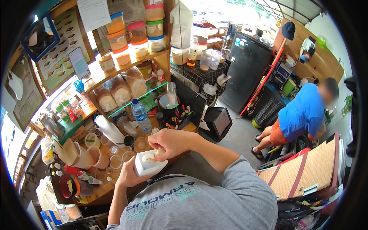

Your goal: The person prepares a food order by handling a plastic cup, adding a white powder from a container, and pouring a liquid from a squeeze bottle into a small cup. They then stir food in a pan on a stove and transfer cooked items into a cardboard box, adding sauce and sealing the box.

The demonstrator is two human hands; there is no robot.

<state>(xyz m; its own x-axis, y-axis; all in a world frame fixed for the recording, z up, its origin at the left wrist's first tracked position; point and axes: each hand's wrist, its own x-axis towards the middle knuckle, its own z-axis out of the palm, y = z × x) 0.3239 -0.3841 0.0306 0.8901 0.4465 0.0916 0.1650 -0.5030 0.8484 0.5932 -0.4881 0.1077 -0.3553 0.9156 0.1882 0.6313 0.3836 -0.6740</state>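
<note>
My left hand [128,174] is closed around a white box-like container [150,169], held tilted in front of my chest. At its top, my right hand [166,143] pinches a small pale, rounded piece [159,151] between thumb and fingers. More pale pieces show in the container's opening; what they are is unclear. Just beyond the hands, on the wooden counter, lie a round brown-topped tub [141,144] and a black cup [129,140]. A capped water bottle [141,116] stands behind them.
Clear plastic tubs [97,157] crowd the counter's left. Bagged bread loaves [120,89] sit under a shelf of lidded containers [137,32]. A black bin [215,123] and a dark refrigerator [244,70] stand right of the counter. A person in blue [302,110] bends at the far right.
</note>
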